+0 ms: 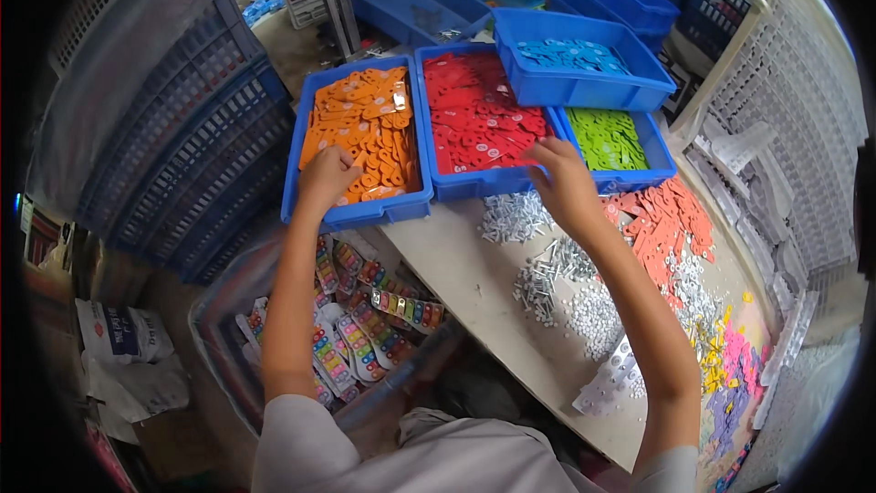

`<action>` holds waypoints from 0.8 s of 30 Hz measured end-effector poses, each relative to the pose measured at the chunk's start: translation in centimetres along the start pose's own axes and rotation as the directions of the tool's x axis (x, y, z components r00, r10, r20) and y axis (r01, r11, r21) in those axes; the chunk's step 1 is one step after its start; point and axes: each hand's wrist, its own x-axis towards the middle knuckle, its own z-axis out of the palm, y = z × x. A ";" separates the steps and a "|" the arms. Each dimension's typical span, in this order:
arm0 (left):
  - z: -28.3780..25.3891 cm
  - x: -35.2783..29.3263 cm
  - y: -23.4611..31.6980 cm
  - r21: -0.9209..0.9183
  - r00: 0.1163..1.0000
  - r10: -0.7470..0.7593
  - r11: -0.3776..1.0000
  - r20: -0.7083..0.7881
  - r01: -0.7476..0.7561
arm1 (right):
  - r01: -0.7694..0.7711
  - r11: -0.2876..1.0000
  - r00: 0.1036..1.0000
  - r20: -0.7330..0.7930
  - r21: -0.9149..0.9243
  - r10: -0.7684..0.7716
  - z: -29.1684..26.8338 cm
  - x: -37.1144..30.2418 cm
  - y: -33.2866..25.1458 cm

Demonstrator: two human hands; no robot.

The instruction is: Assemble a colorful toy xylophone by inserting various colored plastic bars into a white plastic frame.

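My left hand (326,179) is over the near left part of a blue bin (304,128) of flat orange plastic pieces (370,114). Its fingers are pinched at one of the orange pieces. My right hand (563,181) hovers at the near right corner of the middle blue bin (456,190), which holds flat red plastic pieces (479,123). Thumb and fingers there are bent and apart, and I see nothing between them. Light green pieces (607,139) fill another blue bin just beyond that hand. A bin of light blue pieces (570,55) sits tilted across the red and green bins.
Loose metal screws (547,278), small silvery parts (595,321) and coral pieces (671,224) lie on the table (456,260). Yellow, pink and purple pieces spread farther right. A lined container (219,329) of colourful strips stands below left. Stacked blue crates (201,155) and a white rack (776,119) flank me.
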 end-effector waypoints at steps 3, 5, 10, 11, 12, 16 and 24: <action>0.1 -0.4 1.1 -0.016 0.999 -0.002 1.000 -0.046 0.001 | 0.002 0.998 0.998 0.067 0.070 -0.006 4.4 4.0 2.4; 0.8 0.0 0.2 -0.020 0.991 0.076 0.997 -0.111 -0.079 | -0.164 0.984 0.917 0.377 0.067 0.127 6.7 5.8 4.1; 0.1 0.3 -0.8 -0.100 0.995 -0.082 0.991 0.051 0.087 | -0.093 0.994 0.875 0.471 -0.062 0.111 7.0 8.0 3.7; 0.3 0.4 -1.2 -0.147 0.998 -0.066 0.987 0.002 0.066 | -0.083 0.993 0.854 0.508 -0.082 0.114 6.6 8.1 3.6; 0.5 0.3 -1.4 -0.147 0.998 -0.061 0.987 0.001 0.061 | -0.085 0.993 0.856 0.504 -0.084 0.116 6.2 7.9 3.4; 0.1 -0.5 1.9 -0.118 0.943 -0.016 0.993 -0.333 -0.024 | -0.120 0.987 0.991 0.073 0.102 0.113 3.6 5.5 2.0; -1.6 -1.8 3.2 -0.370 0.919 0.099 0.895 -0.383 -0.250 | -0.543 0.412 0.760 0.220 0.731 0.612 -9.3 -9.8 -1.8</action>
